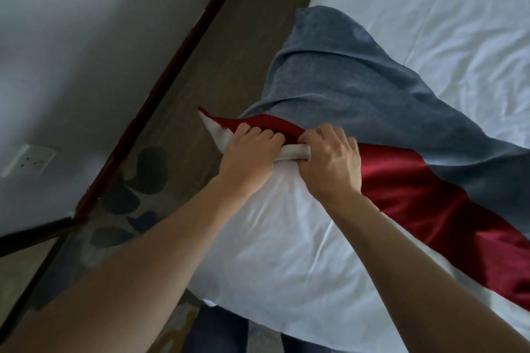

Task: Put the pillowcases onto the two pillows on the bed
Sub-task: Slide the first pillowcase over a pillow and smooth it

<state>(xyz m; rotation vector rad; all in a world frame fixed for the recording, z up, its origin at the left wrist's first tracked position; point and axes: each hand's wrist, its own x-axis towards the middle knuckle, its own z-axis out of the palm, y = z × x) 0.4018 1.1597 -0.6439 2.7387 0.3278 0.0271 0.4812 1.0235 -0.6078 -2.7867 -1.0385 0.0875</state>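
A plump white fabric pillow (275, 238) lies at the near edge of the bed with its wrinkled white sheet (430, 23), partly overhanging the patterned brown carpet (160, 169). Its far end sits inside a blue-grey woven pillowcase (358, 86) with a shiny dark red satin band (424, 195) along the opening. The left hand (249, 152) has its fingers curled over the red hem, its grip clenched on the pillowcase edge. The right hand (329, 160), just beside it, has its grip grasping the hem together with a bunched fold of white fabric. Both bare forearms reach in from the bottom of the view. A white wall socket (28, 163) sits on the pale wall at left.
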